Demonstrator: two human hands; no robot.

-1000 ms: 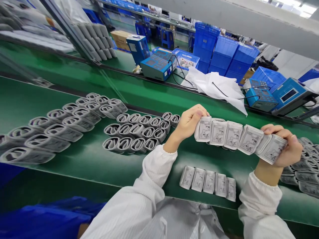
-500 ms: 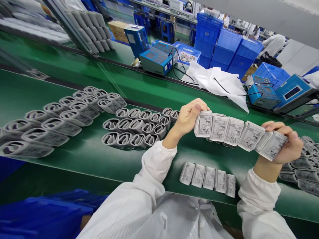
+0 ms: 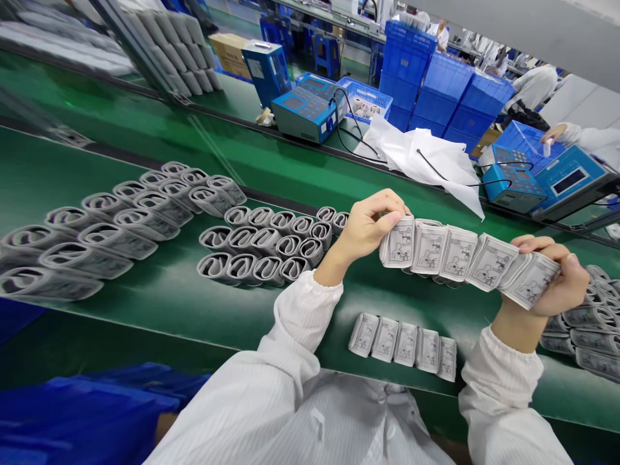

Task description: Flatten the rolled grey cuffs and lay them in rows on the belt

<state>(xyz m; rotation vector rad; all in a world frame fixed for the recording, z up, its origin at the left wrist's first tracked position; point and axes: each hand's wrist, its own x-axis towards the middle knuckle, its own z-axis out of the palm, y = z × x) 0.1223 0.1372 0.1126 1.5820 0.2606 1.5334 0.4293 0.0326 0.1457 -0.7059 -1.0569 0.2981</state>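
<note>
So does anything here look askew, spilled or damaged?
Nothing looks spilled or plainly damaged. The held row of printed bundles is slightly askew: near the right hand, the end one tilts, baring a plain grey surface beside it. Beyond, the white sheeting lies rumpled, one corner hanging down.

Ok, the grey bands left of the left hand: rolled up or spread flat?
Rolled up: the grey bands lie in rows on the green bench, their ends showing curled layers.

The pale grey bundles (image 3: 459, 253) bear black line drawings.
</note>
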